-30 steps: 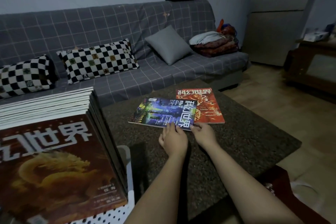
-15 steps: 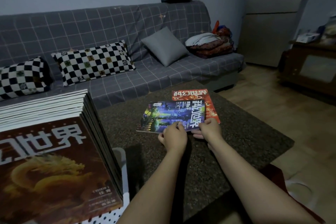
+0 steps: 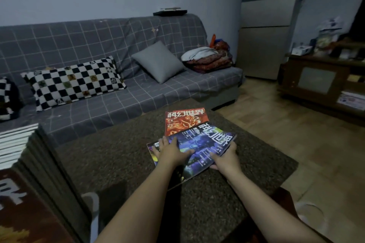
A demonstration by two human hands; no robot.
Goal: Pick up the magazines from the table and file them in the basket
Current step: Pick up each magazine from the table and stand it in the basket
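Note:
A blue magazine (image 3: 203,149) lies askew on the dark speckled table (image 3: 118,160), overlapping the near edge of a red magazine (image 3: 183,121). My left hand (image 3: 171,152) rests flat on the blue cover, fingers spread. My right hand (image 3: 225,159) grips the blue magazine's right edge, which is raised slightly off the table. At the lower left a white perforated basket (image 3: 92,209) holds a row of several filed magazines (image 3: 39,173).
A grey checked sofa (image 3: 138,96) with cushions stands behind the table. On the right are a wooden floor (image 3: 296,134) and a low brown cabinet (image 3: 320,81). The table's right corner (image 3: 294,163) is close to my right arm.
The blue magazine has turned and slid toward me. My left hand moved onto its cover, and my right hand took hold of its edge.

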